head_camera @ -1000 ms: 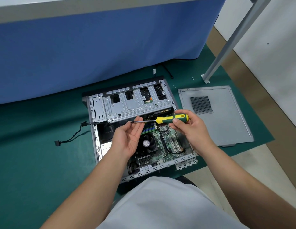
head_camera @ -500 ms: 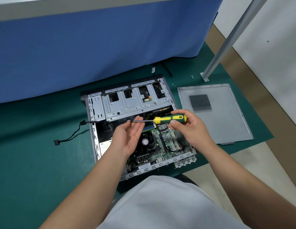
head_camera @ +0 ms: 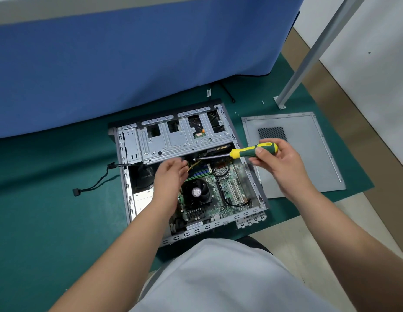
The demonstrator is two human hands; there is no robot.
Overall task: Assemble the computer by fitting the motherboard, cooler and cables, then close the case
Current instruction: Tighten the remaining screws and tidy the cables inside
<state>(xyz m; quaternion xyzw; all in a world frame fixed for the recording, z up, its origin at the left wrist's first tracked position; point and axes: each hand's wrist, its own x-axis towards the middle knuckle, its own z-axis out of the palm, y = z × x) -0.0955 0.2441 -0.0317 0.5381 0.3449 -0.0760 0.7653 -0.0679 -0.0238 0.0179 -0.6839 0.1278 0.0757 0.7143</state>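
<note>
Green matting covers the floor under me, a blue-draped table behind. One computer case lies open at the mat's middle, motherboard and one cooler seated inside, one side panel flat at the mat's right edge. My right hand clamps one screwdriver by its handle; my left hand hovers at the tip with fingers loosely apart, holding nothing I can see. A slip could gouge the board, or a screw could drop among components. One black cable trails left, unplugged.
</note>
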